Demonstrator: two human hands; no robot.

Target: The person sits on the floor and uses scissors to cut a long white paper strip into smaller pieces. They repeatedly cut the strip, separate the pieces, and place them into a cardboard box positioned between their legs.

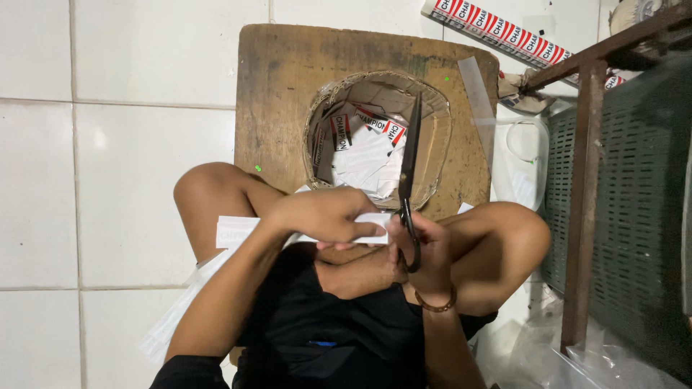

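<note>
Both hands work just above the lap. Left hand (324, 216) pinches a white paper strip (238, 230), fingers folded over it; right hand (425, 252) grips black scissors (409, 166), fingers through the handles, blades nearly closed, pointing over a cardboard box (432, 155) of scraps on a wooden board (277, 86). That strip looks light and floppy, best held close beside the blades.

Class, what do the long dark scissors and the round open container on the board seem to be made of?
Long dark scissors: probably metal with a dull blackened finish, judging by the thin rigid blades. Round open container: brown cardboard, matte, its ragged rim showing corrugated edges.
</note>
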